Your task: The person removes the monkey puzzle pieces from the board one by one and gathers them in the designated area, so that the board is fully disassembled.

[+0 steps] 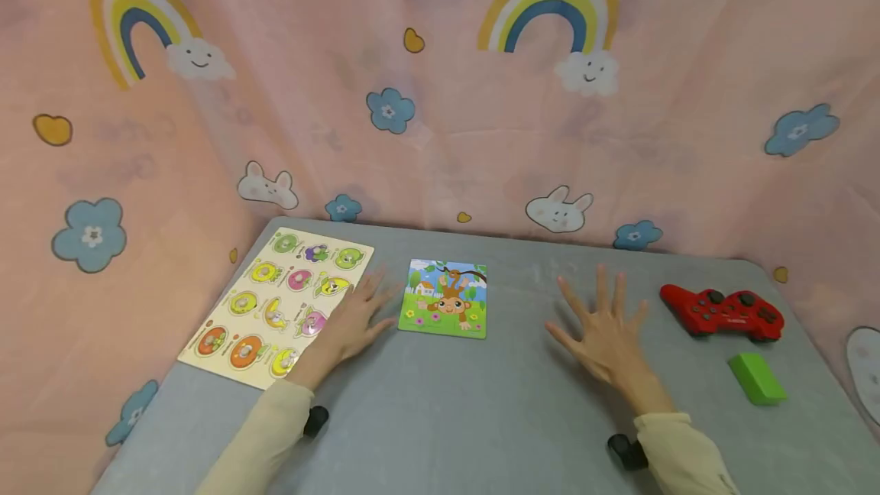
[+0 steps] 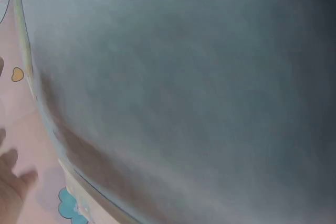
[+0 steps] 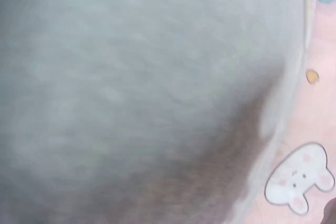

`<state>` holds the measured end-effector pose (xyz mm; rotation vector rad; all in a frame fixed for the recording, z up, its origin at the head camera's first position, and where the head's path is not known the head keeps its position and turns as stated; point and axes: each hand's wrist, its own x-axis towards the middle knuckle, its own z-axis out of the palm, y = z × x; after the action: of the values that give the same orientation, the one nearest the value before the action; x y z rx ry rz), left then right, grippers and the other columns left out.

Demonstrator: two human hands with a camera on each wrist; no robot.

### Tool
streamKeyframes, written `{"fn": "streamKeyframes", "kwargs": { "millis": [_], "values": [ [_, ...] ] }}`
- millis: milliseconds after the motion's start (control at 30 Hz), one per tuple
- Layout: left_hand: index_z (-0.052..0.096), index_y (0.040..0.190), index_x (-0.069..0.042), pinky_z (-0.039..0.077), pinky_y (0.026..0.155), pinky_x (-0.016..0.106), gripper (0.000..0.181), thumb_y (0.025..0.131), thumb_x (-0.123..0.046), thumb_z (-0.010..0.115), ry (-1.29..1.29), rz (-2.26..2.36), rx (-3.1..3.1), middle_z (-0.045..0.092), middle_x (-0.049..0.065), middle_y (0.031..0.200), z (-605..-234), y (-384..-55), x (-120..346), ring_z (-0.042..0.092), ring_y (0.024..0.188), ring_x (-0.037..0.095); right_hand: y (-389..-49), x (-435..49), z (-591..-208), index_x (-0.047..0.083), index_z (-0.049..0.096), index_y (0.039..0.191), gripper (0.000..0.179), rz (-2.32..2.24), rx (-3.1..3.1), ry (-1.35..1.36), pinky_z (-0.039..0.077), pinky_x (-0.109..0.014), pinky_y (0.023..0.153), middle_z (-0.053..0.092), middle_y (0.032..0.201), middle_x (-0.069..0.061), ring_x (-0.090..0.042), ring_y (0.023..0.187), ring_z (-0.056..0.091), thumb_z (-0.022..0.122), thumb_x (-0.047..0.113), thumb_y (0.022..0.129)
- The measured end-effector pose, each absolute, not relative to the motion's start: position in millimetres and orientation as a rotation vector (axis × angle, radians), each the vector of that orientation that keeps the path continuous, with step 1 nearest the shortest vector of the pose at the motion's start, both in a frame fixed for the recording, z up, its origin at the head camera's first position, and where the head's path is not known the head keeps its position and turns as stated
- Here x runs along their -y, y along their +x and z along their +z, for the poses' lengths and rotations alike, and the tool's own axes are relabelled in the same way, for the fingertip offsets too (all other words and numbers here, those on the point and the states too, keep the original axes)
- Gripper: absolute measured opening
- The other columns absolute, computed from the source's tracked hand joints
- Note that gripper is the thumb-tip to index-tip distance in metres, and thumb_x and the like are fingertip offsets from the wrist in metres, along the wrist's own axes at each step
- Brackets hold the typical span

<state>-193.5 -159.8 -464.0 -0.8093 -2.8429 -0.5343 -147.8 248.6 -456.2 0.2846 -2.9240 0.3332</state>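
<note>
My left hand (image 1: 349, 328) is spread with straight fingers, overlapping the right edge of a fruit knob-puzzle board (image 1: 260, 292) in the head view. Its fingertips point toward a square monkey picture puzzle (image 1: 447, 304), which lies flat just to the right. Over the right half of the table, my right hand (image 1: 608, 342) is also spread wide and holds nothing. A red game controller (image 1: 722, 313) lies to the right of that hand, with a green block (image 1: 758, 379) in front of it. Part of the left hand (image 2: 11, 187) shows at the left edge of the left wrist view.
A grey table (image 1: 440, 418) with rounded back corners carries everything. Behind and beside it hangs a pink curtain (image 1: 467, 151) printed with rainbows, clouds, flowers and rabbits. Both wrist views show mostly blurred grey tabletop, with the curtain past its edge.
</note>
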Motion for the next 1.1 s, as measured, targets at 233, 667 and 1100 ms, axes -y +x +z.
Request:
{"fn": "streamKeyframes", "kwargs": {
  "millis": [233,667,1100],
  "values": [
    [0.065,0.126,-0.012,0.038,0.104,0.048,0.036,0.091,-0.021,0.067,-1.040,-0.691,2.862,0.041,0.019,0.147,-461.8,-196.4,161.0,0.038,0.135,0.035,-144.2,-241.4,-461.0,0.023,0.022,0.154,0.074,0.468,2.835,0.357,0.007,-0.080,0.095,0.006,0.156,-0.028,-0.052,0.140,0.000,0.051,0.053,0.093],
    [0.072,0.114,-0.011,0.040,0.104,0.041,0.025,0.091,-0.018,0.066,-1.293,-0.609,2.850,0.048,0.014,0.142,-463.9,-215.2,156.3,0.045,0.131,0.030,-137.5,-214.4,-461.1,0.004,0.041,0.144,0.056,0.796,2.774,0.450,0.012,-0.077,0.097,0.025,0.149,-0.033,-0.058,0.135,0.015,0.054,0.031,0.097],
    [0.074,0.108,-0.008,0.046,0.096,0.038,0.021,0.088,-0.013,0.069,-1.352,-0.705,2.936,0.060,0.012,0.130,-457.6,-227.9,151.1,0.057,0.120,0.026,-150.3,-179.8,-445.7,0.000,0.040,0.144,0.050,1.085,2.800,0.422,0.017,-0.069,0.105,0.025,0.151,-0.029,-0.050,0.138,0.017,0.051,0.020,0.099]
  ]
}}
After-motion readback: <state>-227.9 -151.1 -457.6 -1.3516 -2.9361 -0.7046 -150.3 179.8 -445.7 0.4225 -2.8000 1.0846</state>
